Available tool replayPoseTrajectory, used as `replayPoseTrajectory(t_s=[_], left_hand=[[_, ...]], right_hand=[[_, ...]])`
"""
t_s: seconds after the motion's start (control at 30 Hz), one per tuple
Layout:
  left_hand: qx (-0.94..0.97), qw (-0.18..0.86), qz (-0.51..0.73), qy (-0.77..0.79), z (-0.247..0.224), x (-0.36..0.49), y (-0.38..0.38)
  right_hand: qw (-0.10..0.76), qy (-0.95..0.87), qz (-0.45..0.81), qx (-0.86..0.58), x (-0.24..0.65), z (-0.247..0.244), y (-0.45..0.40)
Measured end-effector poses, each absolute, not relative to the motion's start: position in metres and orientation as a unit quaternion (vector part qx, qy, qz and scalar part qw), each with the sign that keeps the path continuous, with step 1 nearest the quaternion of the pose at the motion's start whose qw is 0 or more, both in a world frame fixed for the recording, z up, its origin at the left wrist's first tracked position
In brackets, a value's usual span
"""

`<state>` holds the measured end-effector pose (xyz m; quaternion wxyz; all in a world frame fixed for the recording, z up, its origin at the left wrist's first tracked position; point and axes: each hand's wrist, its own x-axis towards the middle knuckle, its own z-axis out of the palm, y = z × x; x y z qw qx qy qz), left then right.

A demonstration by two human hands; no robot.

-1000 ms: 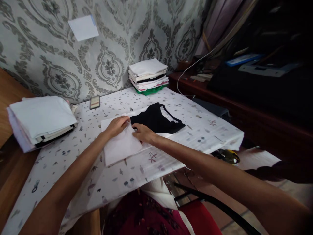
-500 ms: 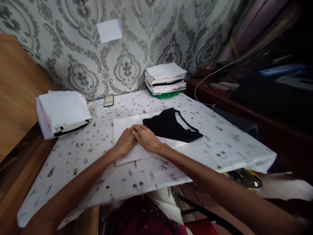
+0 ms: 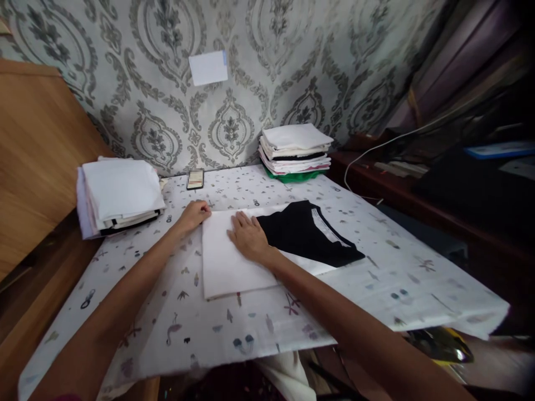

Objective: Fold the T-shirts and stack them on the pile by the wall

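Observation:
A folded black-and-white T-shirt [image 3: 234, 273] lies flat on the patterned table cover, its black neck end with a pale inner neckband pointing right. At the shirt's far left corner is my left hand [image 3: 195, 215], its fingers closed in a pinch on the white cloth. My right hand [image 3: 249, 235] rests palm down on the white part beside the black section, fingers stretched out and slightly apart. It covers a little of the fabric beneath.
Folded clothes [image 3: 121, 189] are piled at the left edge of the table. Another stack of clothes [image 3: 296, 139] stands at the back, against the patterned wall. A phone [image 3: 195, 179] lies between them. A white cable [image 3: 355, 156] runs along the dark furniture on the right.
My hands were together on the white cloth; now they are apart. The left has moved out to the shirt's far left corner, while the right lies flattened on the shirt. The view has shifted slightly.

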<state>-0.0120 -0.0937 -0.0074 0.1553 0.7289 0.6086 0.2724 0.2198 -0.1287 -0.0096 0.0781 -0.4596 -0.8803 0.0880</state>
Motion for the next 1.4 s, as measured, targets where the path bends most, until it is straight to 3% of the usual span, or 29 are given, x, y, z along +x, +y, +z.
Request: replayPoseTrajectory(t_s=[0.27, 0.53, 0.77, 0.87, 0.97, 1.2, 1.4], left_hand=[[0.770, 0.193, 0.255, 0.552, -0.002, -0.018, -0.092], [0.777, 0.096, 0.206, 0.587, 0.000, -0.010, -0.092], [0.746, 0.090, 0.240, 0.614, 0.012, 0.017, -0.189], [0.804, 0.110, 0.166, 0.560, 0.014, 0.039, -0.254], [0.826, 0.032, 0.091, 0.556, 0.006, 0.058, -0.295], [0.791, -0.082, 0.018, 0.606, -0.005, 0.081, -0.303], [0.790, -0.029, 0.034, 0.611, -0.007, 0.083, -0.314]], right_hand=[[0.082, -0.883, 0.066, -0.457, 0.222, -0.023, -0.126], [0.096, -0.889, 0.062, -0.443, 0.223, -0.022, -0.127], [0.073, -0.882, 0.090, -0.456, 0.220, -0.023, -0.126], [0.061, -0.884, 0.113, -0.449, 0.222, -0.017, -0.126], [0.063, -0.884, 0.125, -0.445, 0.224, -0.008, -0.132], [0.075, -0.911, 0.130, -0.384, 0.219, -0.014, -0.155], [0.102, -0.914, 0.082, -0.384, 0.218, -0.029, -0.156]])
